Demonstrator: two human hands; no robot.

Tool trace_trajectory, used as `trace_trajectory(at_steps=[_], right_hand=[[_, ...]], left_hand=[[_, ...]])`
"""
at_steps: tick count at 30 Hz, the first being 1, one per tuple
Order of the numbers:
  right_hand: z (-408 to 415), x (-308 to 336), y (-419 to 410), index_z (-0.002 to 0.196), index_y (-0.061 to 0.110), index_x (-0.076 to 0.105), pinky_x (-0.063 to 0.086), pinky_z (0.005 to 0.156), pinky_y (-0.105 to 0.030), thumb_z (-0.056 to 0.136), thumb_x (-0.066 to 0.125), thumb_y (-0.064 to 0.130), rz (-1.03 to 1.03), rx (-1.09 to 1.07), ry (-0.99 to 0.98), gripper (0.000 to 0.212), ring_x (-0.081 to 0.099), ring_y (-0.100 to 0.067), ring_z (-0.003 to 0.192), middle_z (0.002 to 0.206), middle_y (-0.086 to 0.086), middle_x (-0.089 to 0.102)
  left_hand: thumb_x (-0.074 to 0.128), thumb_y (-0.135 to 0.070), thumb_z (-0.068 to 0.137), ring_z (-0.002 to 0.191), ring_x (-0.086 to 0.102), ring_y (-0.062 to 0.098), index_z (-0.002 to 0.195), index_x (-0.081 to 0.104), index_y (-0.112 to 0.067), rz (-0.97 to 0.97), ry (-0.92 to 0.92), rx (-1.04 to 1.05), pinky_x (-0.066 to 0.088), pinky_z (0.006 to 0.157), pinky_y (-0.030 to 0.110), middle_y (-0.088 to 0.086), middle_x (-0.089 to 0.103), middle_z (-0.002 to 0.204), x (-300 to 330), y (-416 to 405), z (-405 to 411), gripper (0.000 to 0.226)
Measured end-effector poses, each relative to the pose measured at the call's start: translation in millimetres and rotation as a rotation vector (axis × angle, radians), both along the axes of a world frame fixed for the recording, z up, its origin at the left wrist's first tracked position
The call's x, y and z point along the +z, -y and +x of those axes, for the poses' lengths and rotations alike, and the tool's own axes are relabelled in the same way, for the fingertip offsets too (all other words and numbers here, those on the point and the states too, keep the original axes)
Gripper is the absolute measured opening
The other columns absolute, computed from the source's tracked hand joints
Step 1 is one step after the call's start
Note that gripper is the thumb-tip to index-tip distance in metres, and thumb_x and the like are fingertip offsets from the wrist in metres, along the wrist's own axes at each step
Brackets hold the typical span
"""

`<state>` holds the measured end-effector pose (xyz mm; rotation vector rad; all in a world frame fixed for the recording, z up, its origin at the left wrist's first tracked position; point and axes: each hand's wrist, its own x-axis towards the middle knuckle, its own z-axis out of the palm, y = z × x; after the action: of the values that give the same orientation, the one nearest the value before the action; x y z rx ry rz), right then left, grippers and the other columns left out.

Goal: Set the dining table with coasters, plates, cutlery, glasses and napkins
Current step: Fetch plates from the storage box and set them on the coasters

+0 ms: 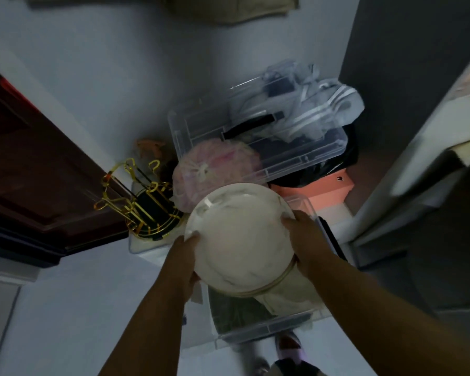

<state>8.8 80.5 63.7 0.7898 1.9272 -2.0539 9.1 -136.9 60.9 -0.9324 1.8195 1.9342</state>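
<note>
Gripping a stack of pale plates (pixel 239 240) by opposite edges, the person holds it with both hands above an open clear bin (pixel 266 325) on the floor. The left hand (pixel 186 263) curls round the near-left rim, the right hand (pixel 305 240) round the right rim. Just beyond the plates sits a tied pink bag (pixel 215 169), and to its left a gold wire rack (pixel 144 204). Farther back lies a clear lidded box (pixel 258 137) with white sneakers (pixel 323 109) on top. A dark wooden door (pixel 33 169) stands at the left.
</note>
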Motion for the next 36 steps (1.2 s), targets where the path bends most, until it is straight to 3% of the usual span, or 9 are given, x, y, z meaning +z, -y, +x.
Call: trace_trajectory(at_steps=[7,12,15,18,22,24,27,32,36], right_hand=[[29.4,30.3,-37.7,0.123,0.015,0.054,0.05,0.094,-0.048,0.097,0.046,0.035,0.026,-0.146,0.01,0.034,0.059,-0.029,0.104,0.114,-0.008,0.063],[67.9,53.3,-59.3,0.116,0.021,0.062,0.054,0.082,-0.043,0.097,0.047,0.034,0.066,-0.306,-0.031,0.027,0.063,-0.028,0.096,0.105,-0.007,0.068],[94.0,72.1,-77.2,0.117,0.028,0.062,0.053,0.079,-0.038,0.098,0.046,0.034,0.139,-0.354,-0.103,0.026,0.063,-0.024,0.096,0.108,-0.002,0.067],[119.5,88.4,-99.4,0.111,0.041,0.062,0.05,0.084,-0.032,0.097,0.046,0.037,0.262,-0.413,-0.191,0.021,0.062,-0.013,0.097,0.106,0.009,0.066],[149.1,103.6,-139.0,0.114,0.031,0.066,0.053,0.09,-0.04,0.094,0.05,0.031,0.454,-0.521,-0.141,0.025,0.064,-0.015,0.097,0.106,0.008,0.069],[163.3,109.1,-164.4,0.097,0.026,0.07,0.054,0.074,-0.031,0.092,0.052,0.025,0.587,-0.561,-0.095,0.02,0.064,-0.013,0.082,0.086,0.008,0.07],[181.3,118.8,-205.0,0.073,0.018,0.059,0.037,0.053,-0.023,0.091,0.05,0.024,0.839,-0.596,0.017,0.02,0.053,-0.016,0.064,0.064,0.007,0.056],[202.3,138.6,-295.0,0.095,0.014,0.054,0.033,0.068,-0.03,0.094,0.047,0.022,1.018,-0.644,0.133,0.011,0.048,-0.027,0.078,0.081,-0.005,0.053],[214.2,156.9,-374.8,0.086,0.011,0.051,0.029,0.055,-0.03,0.093,0.045,0.023,1.081,-0.689,0.151,0.016,0.047,-0.024,0.068,0.073,-0.002,0.053]], left_hand=[[0.037,-0.039,0.103,0.117,0.06,0.028,0.131,0.056,-0.027,0.433,-0.231,-0.234,0.05,0.096,0.049,0.007,0.06,0.133,24.9,-44.5,6.1,0.036],[0.026,-0.056,0.1,0.131,0.046,0.038,0.141,0.048,-0.024,0.68,-0.216,-0.348,0.026,0.112,0.062,0.012,0.05,0.142,43.4,-72.2,15.9,0.056],[0.029,-0.052,0.099,0.124,0.054,0.035,0.136,0.053,-0.023,0.765,-0.256,-0.417,0.04,0.104,0.057,0.01,0.057,0.136,57.0,-99.0,26.9,0.053],[0.025,-0.045,0.103,0.117,0.059,0.033,0.135,0.053,-0.02,0.808,-0.23,-0.452,0.054,0.09,0.047,0.01,0.06,0.133,65.7,-133.3,34.9,0.05],[0.029,-0.054,0.098,0.123,0.054,0.033,0.136,0.054,-0.019,0.779,-0.18,-0.543,0.038,0.107,0.051,0.01,0.059,0.133,78.7,-187.1,45.6,0.056],[0.042,-0.057,0.087,0.123,0.055,0.032,0.135,0.054,-0.02,0.77,-0.178,-0.606,0.037,0.108,0.05,0.01,0.06,0.133,87.5,-214.3,53.3,0.062],[0.052,-0.057,0.075,0.115,0.061,0.029,0.131,0.057,-0.02,0.711,-0.139,-0.627,0.045,0.099,0.045,0.008,0.064,0.126,96.0,-258.4,58.5,0.067],[0.035,-0.052,0.096,0.11,0.064,0.029,0.124,0.061,-0.019,0.721,-0.095,-0.707,0.048,0.093,0.042,0.008,0.069,0.118,114.3,-350.8,67.6,0.05],[0.049,-0.047,0.084,0.108,0.065,0.03,0.121,0.064,-0.018,0.779,-0.102,-0.75,0.049,0.092,0.043,0.009,0.069,0.118,127.5,-428.7,83.9,0.049]])
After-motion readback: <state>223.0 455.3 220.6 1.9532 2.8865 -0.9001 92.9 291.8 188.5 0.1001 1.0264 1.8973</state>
